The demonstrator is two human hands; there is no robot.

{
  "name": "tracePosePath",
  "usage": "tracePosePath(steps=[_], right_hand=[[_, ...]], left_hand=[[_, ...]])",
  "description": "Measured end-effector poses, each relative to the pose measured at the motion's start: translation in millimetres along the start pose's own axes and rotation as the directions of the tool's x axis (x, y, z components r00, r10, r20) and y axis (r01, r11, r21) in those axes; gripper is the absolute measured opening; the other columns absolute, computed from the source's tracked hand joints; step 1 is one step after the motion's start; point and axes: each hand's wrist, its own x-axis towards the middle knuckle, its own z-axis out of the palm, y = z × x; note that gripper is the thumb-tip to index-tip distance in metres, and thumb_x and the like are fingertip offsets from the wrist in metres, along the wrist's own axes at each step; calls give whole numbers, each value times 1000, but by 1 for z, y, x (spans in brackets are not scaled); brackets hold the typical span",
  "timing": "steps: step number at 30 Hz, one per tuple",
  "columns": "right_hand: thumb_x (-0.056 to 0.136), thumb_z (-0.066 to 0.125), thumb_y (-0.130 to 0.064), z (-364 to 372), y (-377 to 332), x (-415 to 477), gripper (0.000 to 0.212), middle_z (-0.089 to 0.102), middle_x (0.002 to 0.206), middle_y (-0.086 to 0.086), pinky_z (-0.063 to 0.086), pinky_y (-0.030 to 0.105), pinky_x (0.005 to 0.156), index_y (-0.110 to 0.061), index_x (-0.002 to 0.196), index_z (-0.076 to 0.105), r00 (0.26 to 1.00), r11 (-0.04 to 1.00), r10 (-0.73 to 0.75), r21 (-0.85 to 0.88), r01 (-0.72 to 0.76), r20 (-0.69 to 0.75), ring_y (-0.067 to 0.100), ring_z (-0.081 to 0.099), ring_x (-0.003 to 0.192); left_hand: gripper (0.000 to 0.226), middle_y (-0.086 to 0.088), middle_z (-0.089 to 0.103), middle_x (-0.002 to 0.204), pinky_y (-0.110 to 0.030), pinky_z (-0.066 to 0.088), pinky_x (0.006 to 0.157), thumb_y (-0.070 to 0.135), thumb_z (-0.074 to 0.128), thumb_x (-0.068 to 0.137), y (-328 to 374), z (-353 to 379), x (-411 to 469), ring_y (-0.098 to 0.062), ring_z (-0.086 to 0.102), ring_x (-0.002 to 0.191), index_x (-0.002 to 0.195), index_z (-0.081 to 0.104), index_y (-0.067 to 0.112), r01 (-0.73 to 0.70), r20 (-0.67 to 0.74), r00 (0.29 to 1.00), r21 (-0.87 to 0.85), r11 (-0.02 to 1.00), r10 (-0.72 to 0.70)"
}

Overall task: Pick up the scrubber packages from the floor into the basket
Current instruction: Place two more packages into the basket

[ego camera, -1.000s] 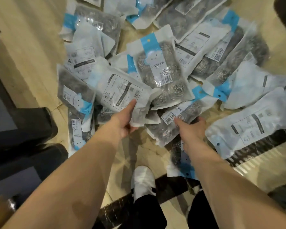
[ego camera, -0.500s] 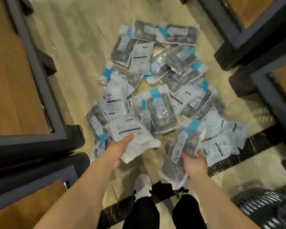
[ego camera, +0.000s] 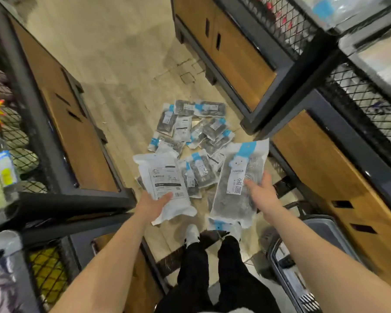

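- Held up in the left hand (ego camera: 152,206): a white-backed scrubber package (ego camera: 165,184), printed label up. Thumb clamped on its face, the other fingers hidden underneath.
- Held up in the right hand (ego camera: 261,195): a clear-fronted scrubber package (ego camera: 235,188) with a blue header. Thumb on the front, fingers (ego camera: 266,178) wrapped round its right edge, and most of the bag drooping below the grip.
- Down and to the right of the right fingers, close by: the grey basket (ego camera: 278,263), partly covered by the forearm. Cannot tell what lies inside.
- Straight below the fingers, at the toe of the right shoe (ego camera: 234,230): one more blue-tagged package (ego camera: 219,224) on the floor. Touching the shoe or pinned under it, hard to say.
- Beyond the fingers, well apart: the pile of scrubber packages (ego camera: 196,141) overlapping on the floor (ego camera: 122,75), between the wood-panelled shelving units (ego camera: 77,136).
- Judged risks:
  - Slippery film gripped at one edge only, so apt to slide out of the right hand during the swing to the basket.
  - Basket low and half out of sight, so easy to miss the rim and drop a bag beside it.
  - Package by the foot likely to be stepped on or kicked during a turn.
  - Plenty left on the floor, so many more trips needed.
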Motion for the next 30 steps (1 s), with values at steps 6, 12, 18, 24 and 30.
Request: tracePosePath(steps=[6,12,18,24,30], right_hand=[[97,55,-22,-41,-26,-52,63,54,122,1,46,37,89,-21,148,19,974,982,-179,31,185,-136,19,54,100],[84,74,-36,-60,-8,-85,78,55,120,-4,54,40,87,-24,145,27,984,973,-123,181,146,-130,18,60,105],[81,77,-38,-91,51,-117,83,56,128,-3,53,45,92,-28,146,26,945,976,-14,200,83,-326,19,59,109],[79,76,-43,-146,130,-178,88,53,137,0,52,46,93,-29,149,24,855,970,117,243,10,-505,22,57,116],[82,75,-38,-196,218,-237,86,50,141,1,49,48,98,-27,150,23,757,930,251,366,-16,-603,25,53,123]], left_hand=[[47,-4,66,122,-34,47,94,26,72,85,32,-12,-36,-26,61,112,129,58,15,-101,6,995,87,991,101],[64,6,68,116,-37,52,92,50,77,70,61,6,-32,-18,65,104,123,58,20,-232,140,967,126,964,214],[46,4,66,114,-30,46,92,23,76,82,94,62,-44,-17,62,103,124,59,15,-412,337,882,209,887,330],[61,5,67,116,-41,49,98,46,78,69,101,127,-70,-22,63,107,121,60,20,-469,452,838,315,825,304],[56,1,67,116,-41,52,91,38,80,73,94,207,-123,-24,63,104,121,60,15,-509,554,787,336,792,271]])
